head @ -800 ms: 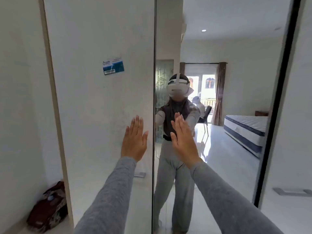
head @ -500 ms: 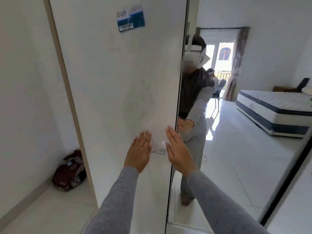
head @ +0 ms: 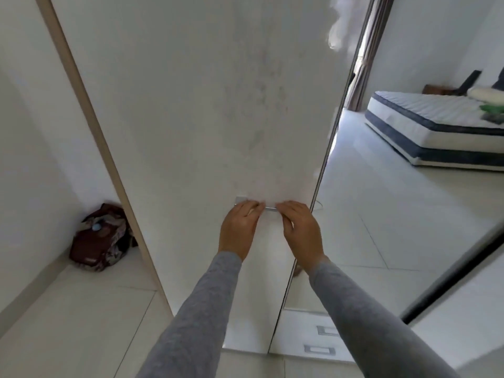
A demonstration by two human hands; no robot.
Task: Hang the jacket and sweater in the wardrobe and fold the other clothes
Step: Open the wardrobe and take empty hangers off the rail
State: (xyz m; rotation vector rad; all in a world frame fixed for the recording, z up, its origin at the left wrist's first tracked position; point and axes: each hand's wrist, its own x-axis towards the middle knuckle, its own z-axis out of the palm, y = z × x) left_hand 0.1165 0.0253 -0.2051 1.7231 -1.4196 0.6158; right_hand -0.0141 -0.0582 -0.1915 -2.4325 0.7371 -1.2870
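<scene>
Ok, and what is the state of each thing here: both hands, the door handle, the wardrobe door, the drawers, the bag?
left hand: fingers curled over the handle
right hand: fingers curled over the handle
handle: held by both hands
white wardrobe door: upright; open or shut, cannot tell
drawers: pushed in
bag: lying on the floor, top seems open

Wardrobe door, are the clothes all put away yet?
Not yet. Nothing hung or folded shows. Right now the left hand and right hand both grip the handle of the white wardrobe door. Left to do: something green lies on the bed in the mirror, perhaps clothes.
</scene>
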